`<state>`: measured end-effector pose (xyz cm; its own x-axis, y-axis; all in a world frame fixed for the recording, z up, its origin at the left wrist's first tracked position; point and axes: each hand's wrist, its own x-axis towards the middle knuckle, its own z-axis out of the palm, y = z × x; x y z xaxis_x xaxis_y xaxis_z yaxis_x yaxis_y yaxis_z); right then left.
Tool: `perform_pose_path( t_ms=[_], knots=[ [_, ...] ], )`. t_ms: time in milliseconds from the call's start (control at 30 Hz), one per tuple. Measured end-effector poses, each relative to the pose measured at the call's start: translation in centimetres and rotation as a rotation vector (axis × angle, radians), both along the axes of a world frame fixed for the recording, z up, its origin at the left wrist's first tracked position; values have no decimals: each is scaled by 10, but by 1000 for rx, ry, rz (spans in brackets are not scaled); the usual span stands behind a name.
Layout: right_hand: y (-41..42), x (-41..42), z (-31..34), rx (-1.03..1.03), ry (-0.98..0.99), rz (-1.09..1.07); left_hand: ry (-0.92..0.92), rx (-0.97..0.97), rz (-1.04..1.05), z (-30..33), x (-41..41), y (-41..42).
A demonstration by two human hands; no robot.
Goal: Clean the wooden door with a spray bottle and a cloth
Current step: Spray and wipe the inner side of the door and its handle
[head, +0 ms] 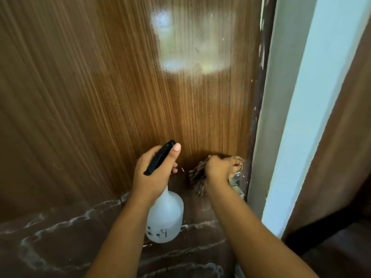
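My right hand bunches a soft brown cloth against the wooden door, just above its metal handle. Left of the handle, my left hand grips the neck of a translucent spray bottle with a black trigger; it looks light and rigid. Dark writing low on the bottle is too blurred to read.

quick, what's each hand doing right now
Left hand: closed around the neck of the spray bottle.
Right hand: gripping the cloth against the wooden door.
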<state>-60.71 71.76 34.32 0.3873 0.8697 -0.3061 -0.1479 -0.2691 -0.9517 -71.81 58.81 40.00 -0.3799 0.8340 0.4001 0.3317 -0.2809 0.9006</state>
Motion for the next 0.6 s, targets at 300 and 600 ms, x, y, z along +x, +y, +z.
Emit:
perform_pose_path(
  t_ms=[300, 600],
  knots=[
    [-9, -5, 10, -11, 89, -65, -51, -40, 41, -5, -3, -8],
    [-11, 6, -10, 98, 167, -18, 1, -9, 60, -13, -10, -25]
  ],
)
